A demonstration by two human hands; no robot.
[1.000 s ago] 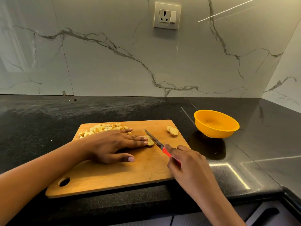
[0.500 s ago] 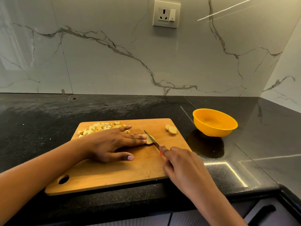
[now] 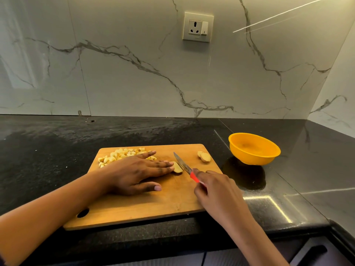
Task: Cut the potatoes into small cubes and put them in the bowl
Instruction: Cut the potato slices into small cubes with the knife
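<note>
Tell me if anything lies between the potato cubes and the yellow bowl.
Yes. From the cube pile toward the bowl come the left hand, the knife in the right hand, then two potato slices at the cutting board's right edge.

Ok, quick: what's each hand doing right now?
Left hand: open, straight fingers pressing the potato piece.
Right hand: closed round the knife.
</note>
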